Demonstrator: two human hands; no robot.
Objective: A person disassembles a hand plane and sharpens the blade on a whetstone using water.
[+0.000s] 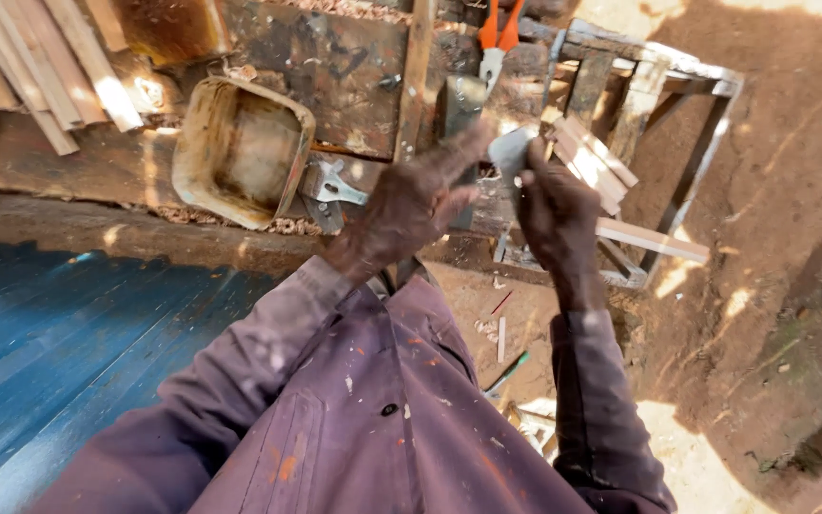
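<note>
**Both hands on a small grey piece at the tabletop's edge**

The right hand (552, 211) grips a small flat grey piece (509, 152), its fingers (528, 179) wrapped tightly round the lower part. What the piece is made of cannot be told. The left hand (411, 205) reaches in from the other side, the forefinger stretched out so its tip lies against the top of the same piece, the remaining fingers loosely curled. The piece is held up just above the near edge of a worn, stained wooden tabletop (335, 67), in front of a dark metal block (460, 103) standing on it.

An upright wooden strip (417, 76) runs past the block on its left. Behind the block lie pliers with orange handles (499, 33). A battered, dirty rectangular tray (242, 150) sits further left on the tabletop, with a light metal clamp part (335, 186) just beside its corner. A bundle of wooden slats (35, 67) rests at the far left. Right of the hands, short pale slats (590, 162) are stacked on a rough wooden frame (658, 86) standing on bare earth (792, 238). Blue planks (59, 352) lie below the tabletop on the left. The person wears purple, paint-flecked sleeves (287, 352).
</note>
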